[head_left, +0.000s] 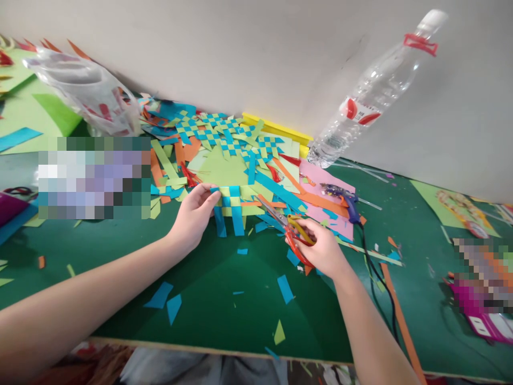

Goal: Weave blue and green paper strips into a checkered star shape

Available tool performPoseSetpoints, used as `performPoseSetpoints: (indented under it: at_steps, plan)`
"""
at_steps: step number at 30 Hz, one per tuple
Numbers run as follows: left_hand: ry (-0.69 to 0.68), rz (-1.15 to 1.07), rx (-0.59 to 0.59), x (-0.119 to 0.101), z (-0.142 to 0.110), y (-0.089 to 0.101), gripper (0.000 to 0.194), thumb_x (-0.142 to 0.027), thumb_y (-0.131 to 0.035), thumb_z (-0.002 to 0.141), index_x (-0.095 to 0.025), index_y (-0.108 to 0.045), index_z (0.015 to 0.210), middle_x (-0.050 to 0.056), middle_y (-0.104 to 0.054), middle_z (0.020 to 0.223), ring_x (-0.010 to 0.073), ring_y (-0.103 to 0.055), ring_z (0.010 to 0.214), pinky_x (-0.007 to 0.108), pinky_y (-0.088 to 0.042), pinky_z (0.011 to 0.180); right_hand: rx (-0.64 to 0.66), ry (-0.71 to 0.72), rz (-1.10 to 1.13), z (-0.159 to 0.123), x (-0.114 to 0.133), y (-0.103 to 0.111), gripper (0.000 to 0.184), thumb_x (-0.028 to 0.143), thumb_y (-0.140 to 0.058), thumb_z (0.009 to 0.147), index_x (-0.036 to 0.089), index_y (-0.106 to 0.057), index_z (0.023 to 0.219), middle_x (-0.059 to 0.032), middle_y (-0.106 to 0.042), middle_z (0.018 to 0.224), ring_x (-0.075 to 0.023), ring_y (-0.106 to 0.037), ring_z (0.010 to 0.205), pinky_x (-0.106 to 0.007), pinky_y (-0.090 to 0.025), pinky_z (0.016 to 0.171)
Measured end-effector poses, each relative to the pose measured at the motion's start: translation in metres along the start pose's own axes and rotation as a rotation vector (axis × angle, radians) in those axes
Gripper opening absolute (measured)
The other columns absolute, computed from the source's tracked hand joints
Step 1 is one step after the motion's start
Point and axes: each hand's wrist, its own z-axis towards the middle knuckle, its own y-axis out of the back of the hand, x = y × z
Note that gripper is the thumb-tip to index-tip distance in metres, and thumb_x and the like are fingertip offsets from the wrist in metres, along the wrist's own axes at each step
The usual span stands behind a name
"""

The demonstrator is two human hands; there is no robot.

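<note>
The left hand (pixel 191 216) pinches a partly woven piece (pixel 237 214), its long blue ends untrimmed; the right hand (pixel 325 248) grips scissors (pixel 281 217) near it; beyond both hands, more fully woven pieces (pixel 212 128) overlap on the worktop (pixel 248 299).

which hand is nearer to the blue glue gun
The right. The right hand, holding the scissors, is just below and left of the blue glue gun in the picture; the left hand is farther left, holding the woven paper strips.
</note>
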Motion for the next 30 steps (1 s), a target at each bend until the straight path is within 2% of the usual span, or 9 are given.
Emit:
performPoseSetpoints:
  at_steps: [5, 11, 15, 21, 30]
  plan:
    - [-0.007, -0.062, -0.016, -0.003, 0.000, -0.001, 0.017, -0.030, -0.067, 0.074, -0.022, -0.057, 0.085, -0.002, -0.055, 0.074, 0.0098, -0.056, 0.065, 0.018, -0.047, 0.055, -0.018, 0.012, 0.000, -0.001, 0.003, 0.003, 0.035, 0.031, -0.061, 0.079, 0.024, -0.053, 0.112, -0.0062, -0.060, 0.118, -0.0199, -0.061, 0.103, -0.035, -0.050, 0.090]
    - [-0.050, -0.133, -0.046, -0.003, 0.000, -0.001, 0.016, -0.026, -0.067, 0.075, -0.022, -0.057, 0.086, -0.003, -0.052, 0.070, 0.0090, -0.054, 0.062, 0.018, -0.048, 0.054, 0.032, 0.039, -0.193, -0.004, 0.011, 0.010, 0.047, 0.037, -0.060, 0.080, 0.023, -0.046, 0.122, -0.0080, -0.057, 0.112, -0.0202, -0.057, 0.094, -0.038, -0.051, 0.085]
    - [-0.040, -0.159, -0.046, -0.003, -0.001, -0.001, 0.017, -0.026, -0.069, 0.073, -0.022, -0.058, 0.086, -0.003, -0.053, 0.070, 0.0083, -0.054, 0.062, 0.017, -0.046, 0.052, 0.053, 0.072, -0.176, -0.005, 0.013, 0.010, 0.046, 0.036, -0.061, 0.079, 0.023, -0.047, 0.121, -0.0071, -0.057, 0.113, -0.0190, -0.057, 0.092, -0.037, -0.051, 0.083]
    - [0.000, -0.139, 0.021, -0.006, -0.004, -0.005, 0.019, -0.029, -0.069, 0.073, -0.022, -0.055, 0.085, -0.002, -0.058, 0.077, 0.0110, -0.058, 0.067, 0.020, -0.046, 0.053, 0.065, 0.113, -0.086, -0.005, 0.016, 0.008, 0.041, 0.037, -0.063, 0.079, 0.023, -0.052, 0.116, -0.0068, -0.058, 0.117, -0.0214, -0.057, 0.107, -0.036, -0.049, 0.092]
    - [-0.016, -0.159, 0.027, -0.006, -0.005, -0.004, 0.019, -0.027, -0.068, 0.073, -0.021, -0.055, 0.086, -0.002, -0.055, 0.076, 0.0097, -0.055, 0.066, 0.018, -0.045, 0.054, 0.049, 0.098, -0.107, -0.005, 0.015, 0.009, 0.043, 0.038, -0.064, 0.077, 0.021, -0.054, 0.115, -0.0081, -0.061, 0.114, -0.0228, -0.061, 0.103, -0.037, -0.051, 0.089]
